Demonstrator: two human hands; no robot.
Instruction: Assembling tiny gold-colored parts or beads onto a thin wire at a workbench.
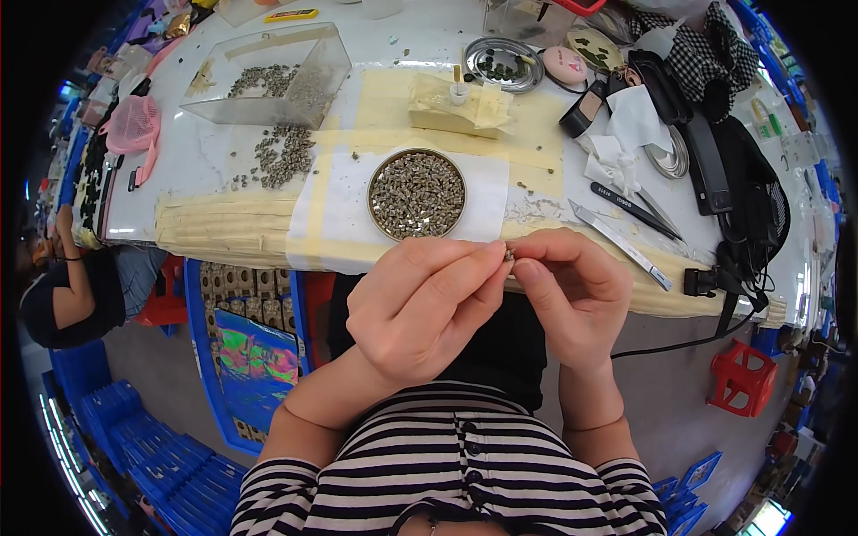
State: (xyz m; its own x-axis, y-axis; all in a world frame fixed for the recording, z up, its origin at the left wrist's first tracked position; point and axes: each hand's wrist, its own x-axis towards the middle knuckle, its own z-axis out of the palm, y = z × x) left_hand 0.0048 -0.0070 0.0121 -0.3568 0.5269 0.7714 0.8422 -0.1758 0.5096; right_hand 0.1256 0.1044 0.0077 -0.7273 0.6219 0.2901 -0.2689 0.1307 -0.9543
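Small metal piece (509, 255) sits pinched at the fingertips of the left hand (424, 308) and right hand (576, 295), which are together at the near edge of the worktop (398, 40). Just beyond the left hand stands a round dish (371, 201) filled with similar pieces (417, 192); bare white sheet (487, 192) leaves open room to its right. Silver tweezers (621, 246) lie farther right, their handle end close to that edge.

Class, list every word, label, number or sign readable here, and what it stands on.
Black tweezers: pale print, not copied here.
Silver tweezers: small dark mark near the lower end, too small to read.
Yellow object: dark marking, too small to read.
Round pink object: small mark, too small to make out.
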